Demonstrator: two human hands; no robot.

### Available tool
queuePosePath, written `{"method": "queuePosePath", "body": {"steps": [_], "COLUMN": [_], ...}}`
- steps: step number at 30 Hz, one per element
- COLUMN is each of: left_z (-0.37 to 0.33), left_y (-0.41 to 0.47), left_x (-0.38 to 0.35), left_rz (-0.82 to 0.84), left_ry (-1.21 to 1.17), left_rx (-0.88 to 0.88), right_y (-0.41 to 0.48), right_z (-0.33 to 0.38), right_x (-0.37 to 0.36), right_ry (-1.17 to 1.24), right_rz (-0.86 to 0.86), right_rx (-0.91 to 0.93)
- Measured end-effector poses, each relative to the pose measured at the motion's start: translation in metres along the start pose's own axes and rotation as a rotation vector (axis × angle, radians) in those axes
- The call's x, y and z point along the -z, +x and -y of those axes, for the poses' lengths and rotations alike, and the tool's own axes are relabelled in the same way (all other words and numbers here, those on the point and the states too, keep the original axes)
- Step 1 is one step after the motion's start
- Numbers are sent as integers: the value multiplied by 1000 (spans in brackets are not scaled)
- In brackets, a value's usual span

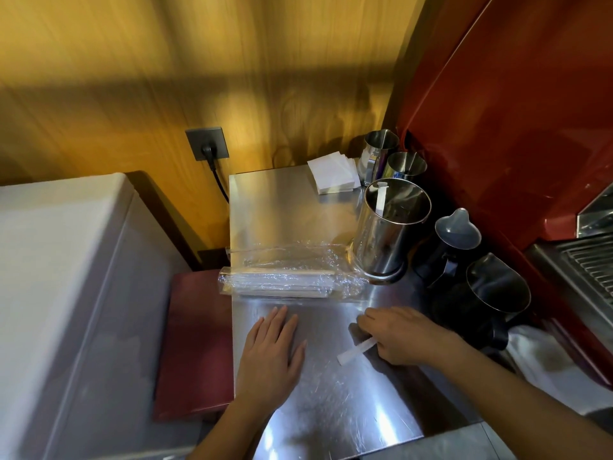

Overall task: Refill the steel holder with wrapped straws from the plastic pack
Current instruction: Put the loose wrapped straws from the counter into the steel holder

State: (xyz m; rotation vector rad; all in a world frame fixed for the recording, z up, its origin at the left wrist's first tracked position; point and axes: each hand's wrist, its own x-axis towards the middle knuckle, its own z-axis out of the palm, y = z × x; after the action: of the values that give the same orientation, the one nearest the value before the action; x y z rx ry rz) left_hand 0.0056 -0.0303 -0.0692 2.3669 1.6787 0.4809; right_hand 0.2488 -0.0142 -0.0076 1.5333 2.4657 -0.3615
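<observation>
The clear plastic pack (285,282) of wrapped straws lies on its side across the steel counter (331,403). Just right of it stands the tall steel holder (384,234), with one white wrapped straw (380,202) leaning inside. My left hand (272,353) rests flat on the counter in front of the pack, fingers apart and holding nothing. My right hand (398,336) is closed around a white wrapped straw (356,350), whose end sticks out to the left just above the counter.
Two small steel cups (394,157) and a stack of white napkins (333,175) sit behind the holder. Black pitchers (481,287) stand to the right, beside a red espresso machine (514,127). A dark red board (195,346) and a white appliance (66,310) lie left.
</observation>
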Motion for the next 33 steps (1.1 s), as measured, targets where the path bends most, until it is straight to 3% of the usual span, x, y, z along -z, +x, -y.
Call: {"method": "queuePosePath", "body": {"steps": [6, 9, 13, 18, 21, 23, 26, 30, 33], "left_z": [-1, -2, -1, 2, 4, 5, 5, 4, 3], "left_y": [0, 0, 0, 1, 0, 0, 0, -1, -1], "left_x": [3, 3, 3, 2, 0, -2, -1, -1, 1], "left_rz": [9, 7, 4, 8, 8, 2, -7, -20, -17], "left_ry": [8, 0, -9, -12, -25, -29, -16, -22, -18], "left_rx": [7, 5, 0, -2, 3, -1, -9, -7, -8], "right_y": [8, 11, 9, 0, -1, 4, 18, 33, 36], "right_z": [6, 9, 12, 6, -2, -9, -20, -41, -52], "right_x": [3, 25, 77, 141, 163, 166, 160, 144, 146], "right_ry": [180, 303, 499, 634, 596, 490, 357, 190, 246], "right_rz": [114, 29, -247, -781, -1066, -1149, -1030, -465, -369], "right_rx": [-90, -110, -119, -146, -177, -211, -317, -450, -438]}}
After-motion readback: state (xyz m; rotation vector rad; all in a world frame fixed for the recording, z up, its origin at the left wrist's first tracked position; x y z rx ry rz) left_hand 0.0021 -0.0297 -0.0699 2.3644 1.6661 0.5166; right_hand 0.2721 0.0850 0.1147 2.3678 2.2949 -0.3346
